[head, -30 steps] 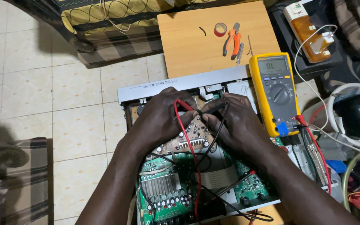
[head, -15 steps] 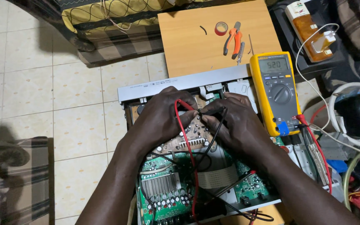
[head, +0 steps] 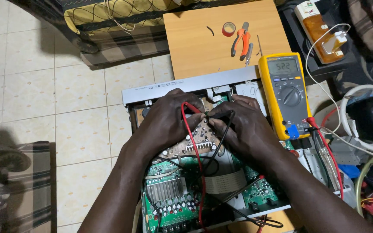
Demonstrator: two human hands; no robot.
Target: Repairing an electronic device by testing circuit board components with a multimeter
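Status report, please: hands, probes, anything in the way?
Left hand pinching red probe; right hand pinching black probe. Tips meet on brown circuit board. Leads drape across; yellow multimeter alongside.

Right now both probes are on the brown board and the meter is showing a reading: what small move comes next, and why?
Probably hold both tips steady and glance at the yellow multimeter. The left hand pinches the red probe lead and the right hand the black probe lead, the tips meeting close together on the brown circuit board. A slip there could bridge neighbouring contacts, and the display is lit.
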